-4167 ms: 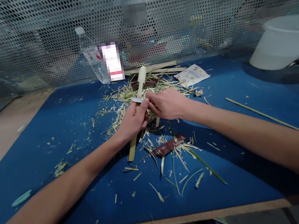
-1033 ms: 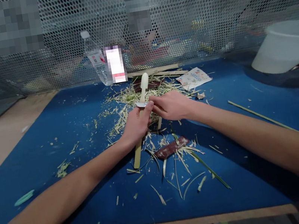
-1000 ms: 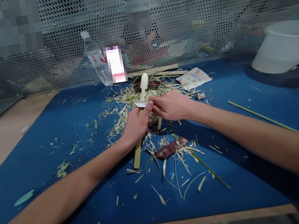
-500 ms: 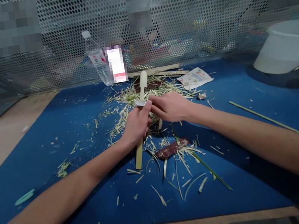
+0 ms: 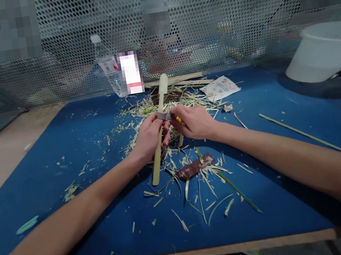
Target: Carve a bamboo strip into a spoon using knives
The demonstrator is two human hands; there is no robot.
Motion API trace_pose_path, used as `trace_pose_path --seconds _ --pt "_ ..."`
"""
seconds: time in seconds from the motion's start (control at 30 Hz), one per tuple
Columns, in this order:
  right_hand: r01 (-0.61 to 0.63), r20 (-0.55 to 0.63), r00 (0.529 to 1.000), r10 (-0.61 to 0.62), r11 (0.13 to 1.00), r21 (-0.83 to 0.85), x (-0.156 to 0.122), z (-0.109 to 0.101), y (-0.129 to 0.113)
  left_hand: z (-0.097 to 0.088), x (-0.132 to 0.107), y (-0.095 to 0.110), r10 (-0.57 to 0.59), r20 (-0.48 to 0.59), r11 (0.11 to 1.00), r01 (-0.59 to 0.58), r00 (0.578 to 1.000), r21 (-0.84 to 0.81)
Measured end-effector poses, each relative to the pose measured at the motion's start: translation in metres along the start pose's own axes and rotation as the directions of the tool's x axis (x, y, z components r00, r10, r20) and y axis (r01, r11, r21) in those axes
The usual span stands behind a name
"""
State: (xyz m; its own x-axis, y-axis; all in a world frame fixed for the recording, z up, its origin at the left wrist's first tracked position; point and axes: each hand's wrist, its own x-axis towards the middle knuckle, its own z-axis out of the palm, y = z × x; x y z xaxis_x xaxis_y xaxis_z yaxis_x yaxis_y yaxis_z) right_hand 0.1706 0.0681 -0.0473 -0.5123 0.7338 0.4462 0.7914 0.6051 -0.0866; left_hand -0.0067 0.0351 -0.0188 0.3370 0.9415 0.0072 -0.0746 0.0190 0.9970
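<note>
My left hand (image 5: 149,138) is shut around a flat bamboo strip (image 5: 158,153), which stands tilted with its rounded pale tip (image 5: 163,86) up. My right hand (image 5: 194,123) pinches a small knife (image 5: 164,115) with a yellow handle. The handle is mostly hidden in my fingers, and the steel blade lies against the strip just above my left hand. Green and straw-coloured bamboo shavings (image 5: 145,110) lie in a heap under both hands. Nearest my wrists, a reddish-brown strip of sandpaper (image 5: 195,166) rests on the blue mat (image 5: 66,161).
A long thin bamboo splint (image 5: 308,136) lies on the mat at right. Behind the shavings are a plastic water bottle (image 5: 107,64), a printed leaflet (image 5: 220,88) and a white tub (image 5: 327,53). A perforated metal screen (image 5: 202,1) stands behind the table.
The yellow knife handle now shows between my right fingers. The blade has moved onto the strip, and more of the strip shows above and below my left hand.
</note>
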Motion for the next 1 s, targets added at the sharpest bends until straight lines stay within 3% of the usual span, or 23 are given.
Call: trace_pose_path --seconds 0.17,0.33,0.57,0.8,1.0 --pt "0.002 -0.003 1.0 -0.002 0.999 0.044 -0.002 0.003 -0.001 -0.002 0.001 0.008 -0.117 0.077 0.993 0.119 0.99 -0.018" --pt "-0.029 -0.002 1.0 0.029 1.0 0.011 -0.003 0.002 -0.002 -0.006 0.001 0.004 -0.061 0.135 0.981 0.034 0.989 0.19" --pt "-0.071 -0.002 0.997 0.071 0.995 -0.074 -0.001 0.001 -0.007 -0.007 0.004 -0.001 0.047 -0.057 0.915 -0.02 0.997 0.403" --pt "-0.108 0.024 0.993 0.112 0.987 -0.121 0.002 -0.002 -0.014 -0.003 0.006 0.004 -0.063 -0.166 0.953 0.109 0.984 0.281" --pt "-0.139 0.03 0.989 0.146 0.978 -0.158 0.006 -0.003 -0.016 0.0 0.007 0.004 -0.075 -0.159 0.966 0.112 0.984 0.235"
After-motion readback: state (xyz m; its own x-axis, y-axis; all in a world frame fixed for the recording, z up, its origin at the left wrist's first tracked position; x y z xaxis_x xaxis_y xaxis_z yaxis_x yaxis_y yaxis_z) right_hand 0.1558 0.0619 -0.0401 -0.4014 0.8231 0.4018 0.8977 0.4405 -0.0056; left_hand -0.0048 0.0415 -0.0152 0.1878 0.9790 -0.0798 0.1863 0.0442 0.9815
